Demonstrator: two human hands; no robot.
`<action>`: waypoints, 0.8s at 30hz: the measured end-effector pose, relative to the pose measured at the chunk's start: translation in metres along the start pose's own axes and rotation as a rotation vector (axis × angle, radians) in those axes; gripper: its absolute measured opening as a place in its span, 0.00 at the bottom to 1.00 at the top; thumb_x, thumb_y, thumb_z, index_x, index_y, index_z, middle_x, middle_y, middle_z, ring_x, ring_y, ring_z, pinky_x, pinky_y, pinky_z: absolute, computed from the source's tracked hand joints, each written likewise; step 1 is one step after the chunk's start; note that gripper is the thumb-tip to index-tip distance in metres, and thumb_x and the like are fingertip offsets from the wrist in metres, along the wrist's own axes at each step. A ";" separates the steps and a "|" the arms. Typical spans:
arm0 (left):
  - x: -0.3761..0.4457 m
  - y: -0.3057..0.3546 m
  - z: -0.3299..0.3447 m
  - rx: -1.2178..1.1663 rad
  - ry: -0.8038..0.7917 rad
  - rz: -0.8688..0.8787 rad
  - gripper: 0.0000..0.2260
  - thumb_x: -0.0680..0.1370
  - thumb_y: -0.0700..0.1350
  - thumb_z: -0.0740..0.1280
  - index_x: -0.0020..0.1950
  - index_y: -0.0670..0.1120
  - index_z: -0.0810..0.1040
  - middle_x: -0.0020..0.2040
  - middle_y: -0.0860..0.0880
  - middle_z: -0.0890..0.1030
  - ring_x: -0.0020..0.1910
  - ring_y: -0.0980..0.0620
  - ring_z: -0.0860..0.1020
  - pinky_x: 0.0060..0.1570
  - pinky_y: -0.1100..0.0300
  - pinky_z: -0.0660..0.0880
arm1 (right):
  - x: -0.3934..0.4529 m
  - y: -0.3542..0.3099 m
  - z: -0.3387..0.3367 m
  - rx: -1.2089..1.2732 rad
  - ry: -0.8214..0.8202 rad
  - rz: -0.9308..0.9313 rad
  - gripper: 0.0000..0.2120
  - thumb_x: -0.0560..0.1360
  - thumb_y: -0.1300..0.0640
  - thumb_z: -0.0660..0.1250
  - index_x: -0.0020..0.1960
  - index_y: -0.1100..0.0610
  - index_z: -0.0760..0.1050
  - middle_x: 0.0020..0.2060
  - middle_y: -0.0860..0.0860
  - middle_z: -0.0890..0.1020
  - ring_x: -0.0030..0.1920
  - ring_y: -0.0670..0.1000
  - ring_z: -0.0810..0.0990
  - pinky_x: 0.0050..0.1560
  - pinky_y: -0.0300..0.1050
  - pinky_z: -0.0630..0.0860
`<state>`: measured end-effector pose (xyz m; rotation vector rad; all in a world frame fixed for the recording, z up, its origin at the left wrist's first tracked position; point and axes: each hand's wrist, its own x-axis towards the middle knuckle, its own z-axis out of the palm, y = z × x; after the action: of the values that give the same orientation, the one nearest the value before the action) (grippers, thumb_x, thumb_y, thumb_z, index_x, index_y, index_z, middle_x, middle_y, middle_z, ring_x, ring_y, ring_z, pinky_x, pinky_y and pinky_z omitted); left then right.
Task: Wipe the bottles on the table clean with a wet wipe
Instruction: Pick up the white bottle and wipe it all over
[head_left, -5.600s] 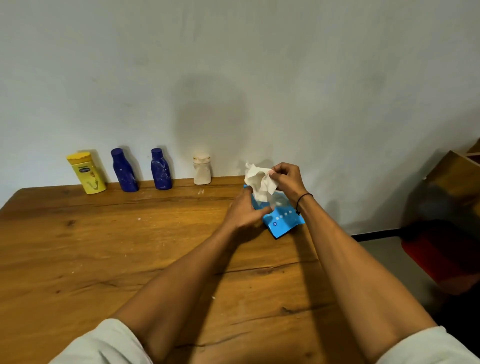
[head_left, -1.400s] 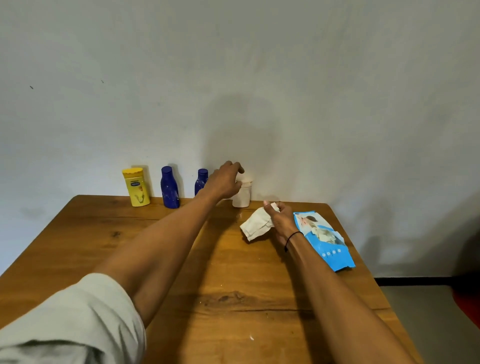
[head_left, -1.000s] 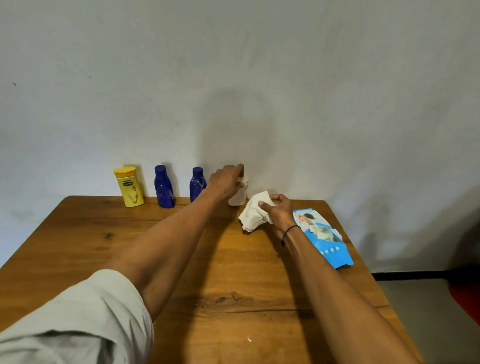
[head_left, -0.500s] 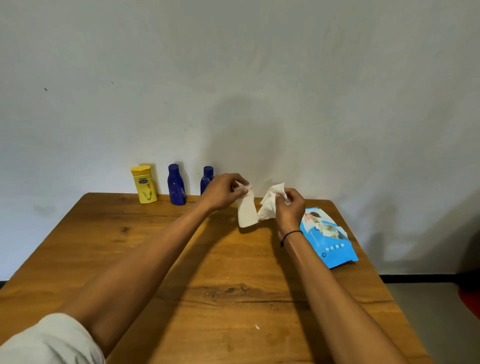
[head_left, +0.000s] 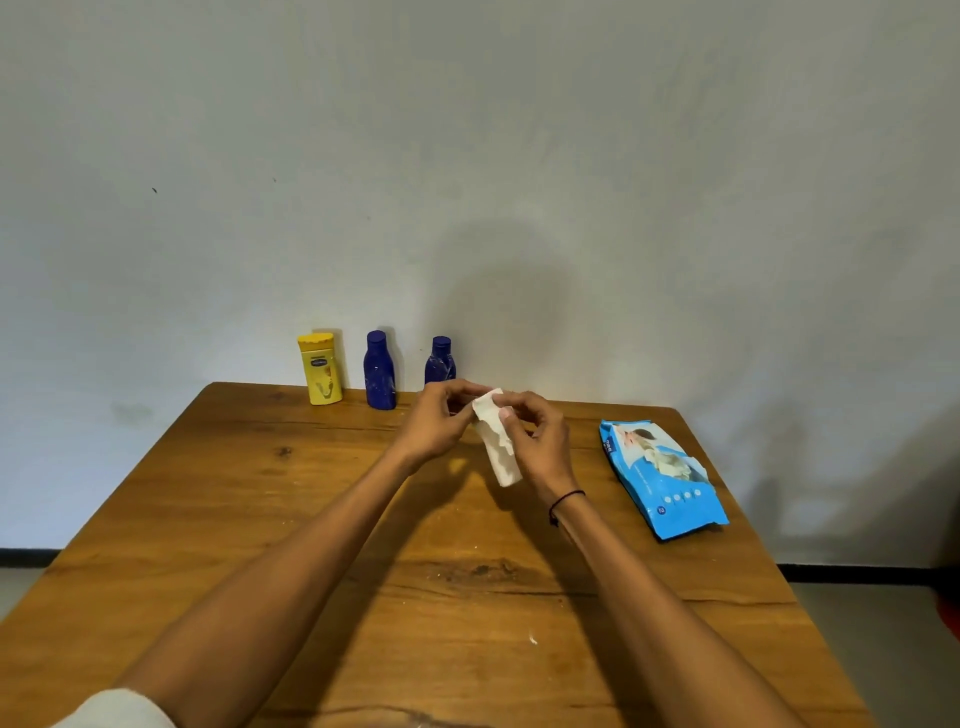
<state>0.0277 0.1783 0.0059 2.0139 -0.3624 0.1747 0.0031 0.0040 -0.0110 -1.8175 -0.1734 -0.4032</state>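
Nearest the camera, a pale sleeve (head_left: 117, 709) covers the left upper arm, and both bare forearms extend forward over the wooden table (head_left: 260, 519). A dark band (head_left: 566, 499) circles the right wrist. The two hands meet above the table's far half. The left hand (head_left: 434, 423) grips the upper end of the small white bottle (head_left: 501, 460), its fingers curled around the cap region; the cap itself is hidden by the fingers. The bottle is tilted, its lower end pointing down and toward the camera, clear of the table surface. The right hand (head_left: 540, 441) is closed on the wet wipe (head_left: 488, 405), pinching it between thumb and fingertips and pressing it against the bottle's upper part, directly between the two grips. How much of the wipe wraps the bottle cannot be determined, since wipe and bottle are both white. To the right of the right hand, well apart from it, the blue wipe pack (head_left: 662, 480) lies flat near the table's right edge. Beyond the left hand, along the far edge against the wall (head_left: 519, 156), stand three upright bottles: the dark blue bottle (head_left: 440, 361) just behind the left hand's fingers, the taller blue bottle (head_left: 380, 371) further left, and the yellow bottle (head_left: 321, 370) furthest left.
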 end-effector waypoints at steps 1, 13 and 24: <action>-0.003 0.001 0.001 -0.009 -0.006 0.005 0.13 0.82 0.47 0.72 0.67 0.50 0.83 0.59 0.55 0.85 0.58 0.58 0.82 0.53 0.68 0.78 | 0.000 -0.003 0.000 -0.023 0.008 0.000 0.08 0.79 0.57 0.73 0.58 0.52 0.80 0.53 0.46 0.84 0.55 0.46 0.82 0.51 0.40 0.81; -0.017 0.002 0.003 -0.070 0.023 0.014 0.13 0.80 0.48 0.74 0.65 0.49 0.84 0.58 0.55 0.86 0.56 0.61 0.82 0.56 0.63 0.81 | 0.004 -0.011 0.010 -0.020 0.248 0.184 0.05 0.81 0.57 0.70 0.50 0.59 0.79 0.45 0.51 0.84 0.48 0.53 0.86 0.37 0.32 0.77; -0.021 -0.002 0.000 -0.126 0.038 -0.024 0.13 0.81 0.47 0.73 0.65 0.51 0.84 0.58 0.56 0.86 0.57 0.64 0.81 0.51 0.70 0.78 | -0.002 -0.014 0.004 -0.100 0.035 0.157 0.10 0.85 0.51 0.63 0.51 0.54 0.80 0.41 0.49 0.83 0.43 0.50 0.83 0.37 0.37 0.76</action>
<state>0.0085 0.1830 -0.0015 1.8871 -0.3177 0.1709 -0.0025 0.0119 -0.0005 -1.9062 0.0147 -0.3377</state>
